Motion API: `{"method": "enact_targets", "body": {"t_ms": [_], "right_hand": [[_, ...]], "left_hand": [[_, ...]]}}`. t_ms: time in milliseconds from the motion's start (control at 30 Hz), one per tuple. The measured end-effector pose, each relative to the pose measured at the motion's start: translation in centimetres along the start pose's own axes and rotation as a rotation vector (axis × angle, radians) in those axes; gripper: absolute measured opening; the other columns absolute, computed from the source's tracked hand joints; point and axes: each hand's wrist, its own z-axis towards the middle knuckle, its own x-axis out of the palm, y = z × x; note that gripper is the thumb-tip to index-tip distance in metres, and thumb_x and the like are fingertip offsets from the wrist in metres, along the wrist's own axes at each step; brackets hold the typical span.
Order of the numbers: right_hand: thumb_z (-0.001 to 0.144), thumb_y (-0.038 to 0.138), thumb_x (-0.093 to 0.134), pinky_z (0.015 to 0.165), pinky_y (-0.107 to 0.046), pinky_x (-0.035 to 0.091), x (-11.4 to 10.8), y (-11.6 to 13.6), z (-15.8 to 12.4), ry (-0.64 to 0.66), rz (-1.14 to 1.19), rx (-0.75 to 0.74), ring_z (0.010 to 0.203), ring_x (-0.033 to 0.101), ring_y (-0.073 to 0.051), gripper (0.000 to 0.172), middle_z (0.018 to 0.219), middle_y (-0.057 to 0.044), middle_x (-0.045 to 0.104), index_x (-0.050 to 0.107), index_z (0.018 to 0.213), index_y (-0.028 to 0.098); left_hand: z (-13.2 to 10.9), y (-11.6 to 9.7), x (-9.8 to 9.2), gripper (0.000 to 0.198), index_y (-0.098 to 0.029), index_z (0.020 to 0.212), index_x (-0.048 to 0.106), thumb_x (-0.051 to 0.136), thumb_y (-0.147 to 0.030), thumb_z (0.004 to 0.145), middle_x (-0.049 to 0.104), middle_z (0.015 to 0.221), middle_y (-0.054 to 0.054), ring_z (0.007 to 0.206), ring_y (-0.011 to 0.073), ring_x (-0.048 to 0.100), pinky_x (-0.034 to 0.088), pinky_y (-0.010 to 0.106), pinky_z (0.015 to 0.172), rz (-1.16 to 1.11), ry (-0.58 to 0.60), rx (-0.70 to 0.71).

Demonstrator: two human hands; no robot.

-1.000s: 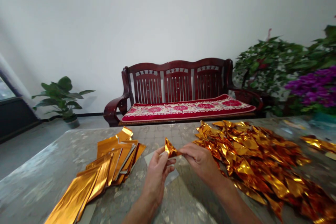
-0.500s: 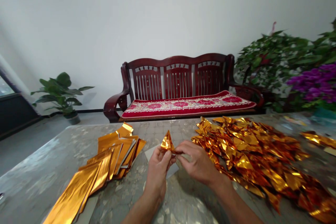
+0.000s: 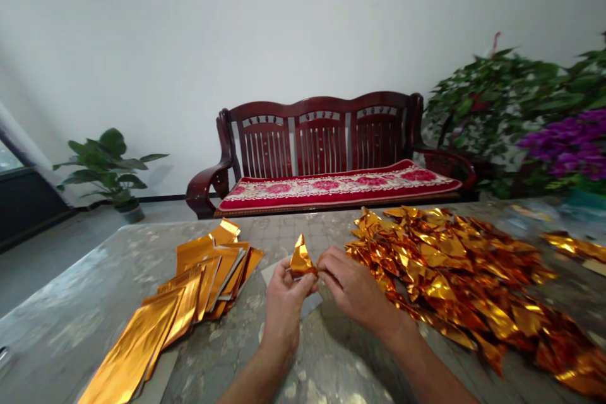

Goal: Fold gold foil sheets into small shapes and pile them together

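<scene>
Your workpiece is a folded gold foil piece (image 3: pixel 301 260), a small, creased, roughly triangular form with its tip pointing up. It is held in the air between your two hands, above the tabletop (image 3: pixel 71 290). Your left hand (image 3: pixel 284 297) grips the lower left of the piece, with the fingers (image 3: pixel 290 281) curled together and clamped on the foil. Your right hand (image 3: pixel 353 284) enters from the right, with its fingers (image 3: pixel 327 260) pinched together on the right corner of the piece. A pale grey sheet (image 3: pixel 273 273) lies on the tabletop just beneath your hands. Left of the hands lies an overlapping stack of flat gold foil strips (image 3: pixel 203 271). To the right, just beside your right hand, lies a large heap of folded gold foil pieces (image 3: pixel 449 278). A dark red wooden bench (image 3: pixel 322 139) stands beyond the tabletop.
</scene>
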Motion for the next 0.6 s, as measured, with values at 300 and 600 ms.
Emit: {"method": "enact_targets", "body": {"t_ms": [300, 600], "right_hand": [[0.091, 0.005, 0.046, 0.072, -0.027, 0.042, 0.7, -0.2, -0.1, 0.041, -0.166, -0.065, 0.086, 0.057, -0.017, 0.017, 0.092, -0.004, 0.058, 0.054, 0.089, 0.019], [0.092, 0.007, 0.049, 0.070, -0.029, 0.040, 1.1, -0.5, 0.0, 0.014, -0.197, -0.095, 0.083, 0.056, -0.018, 0.015, 0.090, -0.004, 0.060, 0.057, 0.086, 0.019]], "left_hand": [[0.1, 0.4, 0.1, 0.048, -0.015, 0.101, 0.055, 0.080, -0.031, 0.063, 0.070, 0.071, 0.002, 0.064, 0.0132, 0.063, 0.048, 0.023, 0.061, 0.086, -0.138, -0.006], [0.0, 0.7, 0.1, 0.047, -0.015, 0.100, 0.057, 0.080, -0.031, 0.062, 0.073, 0.084, 0.005, 0.071, 0.0145, 0.065, 0.049, 0.024, 0.064, 0.067, -0.107, -0.024]]}}
